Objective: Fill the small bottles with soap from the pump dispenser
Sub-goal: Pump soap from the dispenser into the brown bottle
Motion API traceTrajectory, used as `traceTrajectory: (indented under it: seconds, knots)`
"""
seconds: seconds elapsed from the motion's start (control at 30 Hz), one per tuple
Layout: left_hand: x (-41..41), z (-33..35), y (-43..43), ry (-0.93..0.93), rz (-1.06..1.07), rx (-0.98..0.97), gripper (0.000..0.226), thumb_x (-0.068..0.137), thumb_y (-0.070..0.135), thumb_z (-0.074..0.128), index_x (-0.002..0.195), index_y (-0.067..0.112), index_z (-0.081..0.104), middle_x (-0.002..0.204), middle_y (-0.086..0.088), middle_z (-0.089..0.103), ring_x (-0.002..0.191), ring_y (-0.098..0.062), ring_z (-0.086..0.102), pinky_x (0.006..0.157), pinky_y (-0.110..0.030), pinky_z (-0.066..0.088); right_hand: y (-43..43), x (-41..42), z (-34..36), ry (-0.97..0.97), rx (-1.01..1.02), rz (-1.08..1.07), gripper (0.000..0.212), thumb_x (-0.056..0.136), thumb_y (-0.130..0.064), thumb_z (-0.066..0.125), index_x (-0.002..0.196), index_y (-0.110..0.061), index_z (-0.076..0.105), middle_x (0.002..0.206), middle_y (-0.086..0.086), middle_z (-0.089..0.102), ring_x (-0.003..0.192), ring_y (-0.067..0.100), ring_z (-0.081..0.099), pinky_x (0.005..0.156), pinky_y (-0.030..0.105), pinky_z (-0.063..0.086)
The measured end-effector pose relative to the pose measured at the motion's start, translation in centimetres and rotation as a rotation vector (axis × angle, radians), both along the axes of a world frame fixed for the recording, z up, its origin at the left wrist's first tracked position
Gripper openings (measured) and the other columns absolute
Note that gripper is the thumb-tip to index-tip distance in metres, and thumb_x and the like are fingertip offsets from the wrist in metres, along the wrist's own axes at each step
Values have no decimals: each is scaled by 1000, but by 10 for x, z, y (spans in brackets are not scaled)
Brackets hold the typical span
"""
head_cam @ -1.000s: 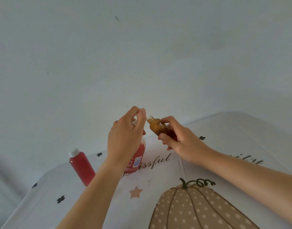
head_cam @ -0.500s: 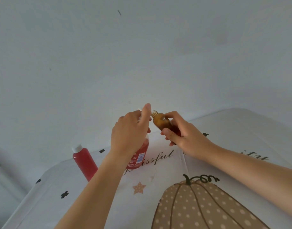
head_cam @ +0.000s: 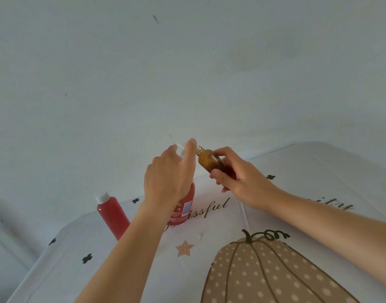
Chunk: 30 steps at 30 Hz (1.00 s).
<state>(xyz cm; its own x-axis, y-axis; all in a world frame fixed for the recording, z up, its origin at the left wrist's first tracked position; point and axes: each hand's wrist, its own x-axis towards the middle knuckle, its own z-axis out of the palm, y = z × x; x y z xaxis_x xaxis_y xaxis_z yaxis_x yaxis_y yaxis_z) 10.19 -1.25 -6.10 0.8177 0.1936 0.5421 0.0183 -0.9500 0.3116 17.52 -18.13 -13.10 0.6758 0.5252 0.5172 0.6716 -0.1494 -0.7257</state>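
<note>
My right hand [head_cam: 240, 180] grips a small amber bottle [head_cam: 208, 160], tilted with its open threaded mouth toward the left. My left hand [head_cam: 169, 173] rests on top of the red soap pump dispenser [head_cam: 184, 204], covering the white pump head; only a pale bit of the pump shows above my fingers. The bottle's mouth sits right at my left fingertips, next to the hidden nozzle. A second small bottle [head_cam: 113, 214], full of red liquid with a white cap, stands upright on the table to the left.
The table [head_cam: 318, 182] wears a white cloth printed with a dotted pumpkin [head_cam: 264, 272], a star and script lettering. A plain pale wall rises right behind the far edge. The table's left edge drops away near the red capped bottle.
Both hands and the amber bottle have risen slightly in view and stayed together at the pump; the view has tilted a little. The capped red bottle has not moved.
</note>
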Motion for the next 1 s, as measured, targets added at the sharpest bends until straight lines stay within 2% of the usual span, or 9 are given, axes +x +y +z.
traceTrajectory:
  seconds: [0.17, 0.27, 0.37, 0.43, 0.63, 0.7, 0.9, 0.97, 1.0]
  knots:
    - [0, 3, 5, 78, -19, -131, 77, 96, 64, 13, 102, 8, 66, 85, -6, 69, 84, -28, 66, 78, -42, 50, 0, -1, -1, -4, 16, 16, 35, 106, -42, 55, 138, -33, 43, 111, 1, 67, 95, 17, 70, 80, 35, 64]
    - [-2, 4, 2, 70, 33, -94, 81, 105, 68, 6, 82, 13, 61, 72, -2, 68, 72, -23, 65, 75, -41, 51, 0, -1, 0, -2, 18, 13, 36, 105, -44, 55, 137, -33, 43, 112, 2, 67, 94, 18, 70, 80, 37, 64]
    - [-2, 4, 1, 67, 54, -91, 81, 101, 67, 6, 88, 13, 66, 73, -7, 72, 74, -27, 69, 77, -45, 56, 0, -2, -1, 0, 18, 10, 40, 104, -45, 55, 139, -30, 43, 112, 1, 67, 95, 19, 71, 81, 39, 64]
    - [-2, 4, 0, 98, 43, -52, 63, 100, 54, 13, 98, 25, 68, 81, -5, 76, 84, -31, 71, 85, -52, 58, -1, -1, -2, -4, 17, 10, 37, 106, -41, 56, 139, -30, 43, 112, 1, 67, 96, 21, 71, 81, 41, 64]
    - [-3, 7, -6, 77, 62, -163, 15, 103, 21, 38, 96, 13, 48, 86, -2, 72, 87, -32, 69, 85, -52, 60, -1, -1, -4, -24, -27, 27, 31, 108, -37, 56, 135, -35, 42, 112, 2, 67, 101, 26, 74, 82, 45, 63]
    - [-3, 5, -4, 41, 35, -77, 26, 103, 29, 30, 96, 16, 51, 84, -2, 74, 85, -30, 69, 85, -53, 60, -1, -1, -3, -26, -24, 20, 32, 107, -38, 56, 136, -34, 41, 113, 3, 67, 101, 24, 73, 81, 42, 64]
    - [1, 2, -3, 71, 123, -143, 120, 86, 90, -10, 76, 7, 75, 72, -3, 75, 71, -21, 70, 78, -44, 58, -1, 1, -2, -10, 1, -3, 38, 107, -37, 57, 141, -28, 43, 114, 1, 67, 96, 18, 71, 82, 38, 65]
    - [1, 2, -3, 60, 106, -135, 115, 86, 89, -9, 80, 8, 73, 73, -4, 75, 71, -22, 70, 78, -45, 58, -1, 0, -2, -12, 3, -3, 37, 108, -36, 57, 141, -28, 43, 112, 2, 67, 96, 19, 71, 82, 38, 65]
    - [-1, 2, -2, 61, 78, -99, 99, 91, 81, -4, 87, 13, 68, 75, -4, 76, 73, -23, 70, 79, -48, 59, -1, 0, -3, -12, 5, -3, 36, 108, -36, 57, 140, -29, 43, 112, 2, 67, 96, 20, 71, 82, 39, 65]
